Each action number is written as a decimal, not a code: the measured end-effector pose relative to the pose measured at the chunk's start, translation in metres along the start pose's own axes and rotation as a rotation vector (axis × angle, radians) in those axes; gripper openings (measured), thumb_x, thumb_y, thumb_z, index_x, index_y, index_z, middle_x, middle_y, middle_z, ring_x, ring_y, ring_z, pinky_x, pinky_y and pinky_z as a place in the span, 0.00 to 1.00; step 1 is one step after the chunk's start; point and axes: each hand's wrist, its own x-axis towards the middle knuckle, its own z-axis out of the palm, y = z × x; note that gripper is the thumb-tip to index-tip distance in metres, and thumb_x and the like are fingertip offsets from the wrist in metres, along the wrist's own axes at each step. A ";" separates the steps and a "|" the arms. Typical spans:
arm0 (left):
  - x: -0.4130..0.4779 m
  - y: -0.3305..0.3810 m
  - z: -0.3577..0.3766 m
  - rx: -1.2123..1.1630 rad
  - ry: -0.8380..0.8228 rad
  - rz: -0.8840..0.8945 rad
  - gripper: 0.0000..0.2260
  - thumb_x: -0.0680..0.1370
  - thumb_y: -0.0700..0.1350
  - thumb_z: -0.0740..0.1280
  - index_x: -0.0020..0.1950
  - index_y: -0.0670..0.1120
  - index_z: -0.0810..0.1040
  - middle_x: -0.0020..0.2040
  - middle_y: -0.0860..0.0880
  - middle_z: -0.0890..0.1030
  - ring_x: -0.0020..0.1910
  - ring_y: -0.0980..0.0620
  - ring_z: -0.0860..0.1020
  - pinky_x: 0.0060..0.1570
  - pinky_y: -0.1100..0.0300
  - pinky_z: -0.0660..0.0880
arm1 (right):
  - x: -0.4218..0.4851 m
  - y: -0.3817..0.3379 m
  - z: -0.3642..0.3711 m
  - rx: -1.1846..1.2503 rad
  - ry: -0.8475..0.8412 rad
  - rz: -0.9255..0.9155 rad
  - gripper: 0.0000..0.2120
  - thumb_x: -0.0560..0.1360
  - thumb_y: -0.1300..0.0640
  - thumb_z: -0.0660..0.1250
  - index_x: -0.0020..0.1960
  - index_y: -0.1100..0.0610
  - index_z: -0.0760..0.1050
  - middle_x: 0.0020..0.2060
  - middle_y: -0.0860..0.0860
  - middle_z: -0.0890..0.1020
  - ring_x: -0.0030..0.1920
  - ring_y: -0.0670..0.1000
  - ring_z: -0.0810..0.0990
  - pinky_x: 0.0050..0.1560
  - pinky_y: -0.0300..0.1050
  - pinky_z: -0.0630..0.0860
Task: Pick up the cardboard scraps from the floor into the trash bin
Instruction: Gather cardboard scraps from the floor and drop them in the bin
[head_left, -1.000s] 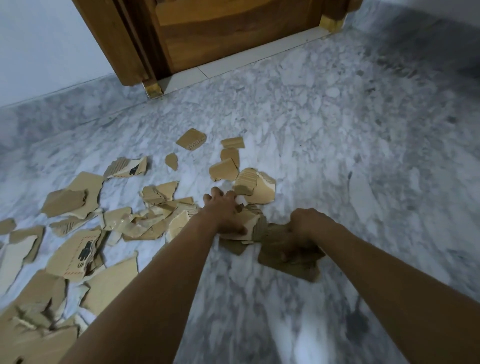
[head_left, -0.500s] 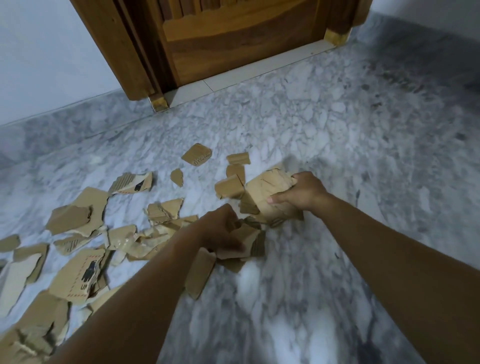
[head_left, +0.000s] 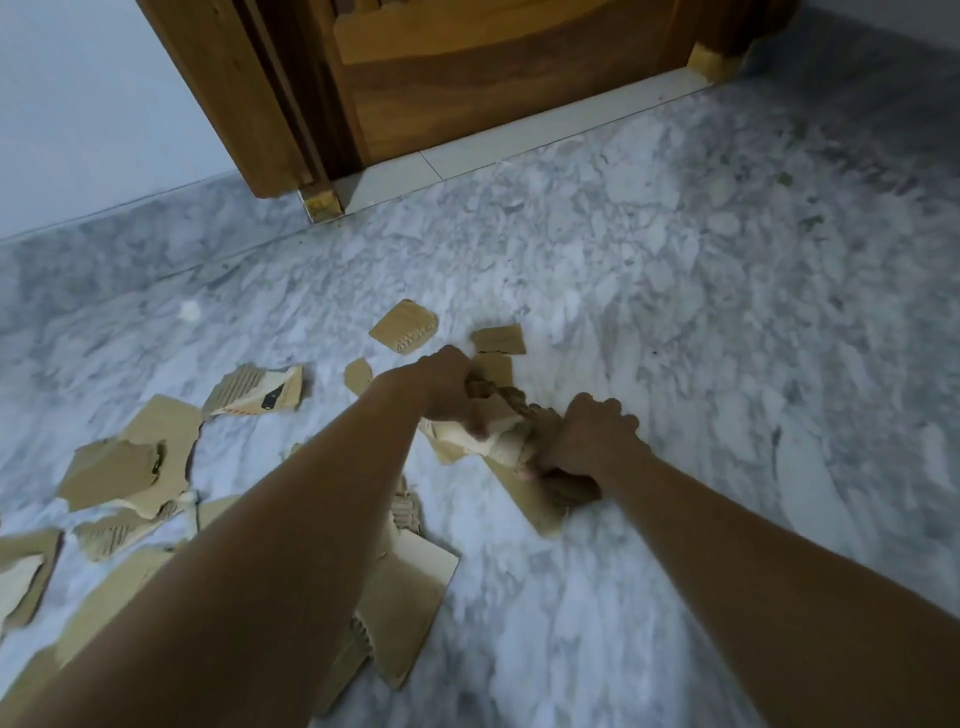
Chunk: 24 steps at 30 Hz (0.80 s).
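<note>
Torn brown cardboard scraps lie scattered over the grey marble floor (head_left: 675, 312), mostly at the left and centre. My left hand (head_left: 447, 389) and my right hand (head_left: 587, 436) both grip one bunched bundle of scraps (head_left: 504, 441) held between them, low over the floor. A larger flat scrap (head_left: 405, 587) lies under my left forearm. Small loose scraps (head_left: 405, 325) rest just beyond my hands. No trash bin is in view.
A wooden door (head_left: 493, 78) and its frame stand at the top, with a pale threshold strip (head_left: 519, 140) below it. A white wall (head_left: 78, 104) runs along the left. Bare marble stretches to the right.
My right hand has come back from the far scraps and now holds the bundle together with my left hand. The view has shifted closer to the door.
</note>
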 end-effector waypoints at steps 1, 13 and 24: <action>0.005 0.001 0.001 0.028 0.003 -0.008 0.30 0.57 0.62 0.79 0.52 0.51 0.73 0.51 0.51 0.76 0.50 0.48 0.77 0.48 0.51 0.79 | 0.000 0.000 0.001 -0.007 -0.004 0.008 0.48 0.59 0.36 0.81 0.68 0.56 0.63 0.65 0.58 0.67 0.66 0.61 0.67 0.64 0.56 0.71; -0.013 -0.005 0.039 -0.299 0.018 0.000 0.34 0.63 0.52 0.81 0.59 0.53 0.64 0.49 0.53 0.77 0.46 0.53 0.77 0.38 0.60 0.74 | -0.003 0.040 -0.005 0.113 -0.039 -0.069 0.35 0.63 0.43 0.80 0.61 0.57 0.67 0.54 0.54 0.77 0.48 0.55 0.76 0.45 0.47 0.75; 0.033 0.027 -0.017 0.139 0.011 0.095 0.32 0.64 0.55 0.79 0.66 0.54 0.72 0.80 0.51 0.44 0.77 0.40 0.52 0.68 0.38 0.65 | -0.007 0.044 -0.016 0.151 -0.085 -0.061 0.42 0.57 0.41 0.83 0.63 0.54 0.69 0.58 0.52 0.78 0.60 0.57 0.79 0.59 0.51 0.77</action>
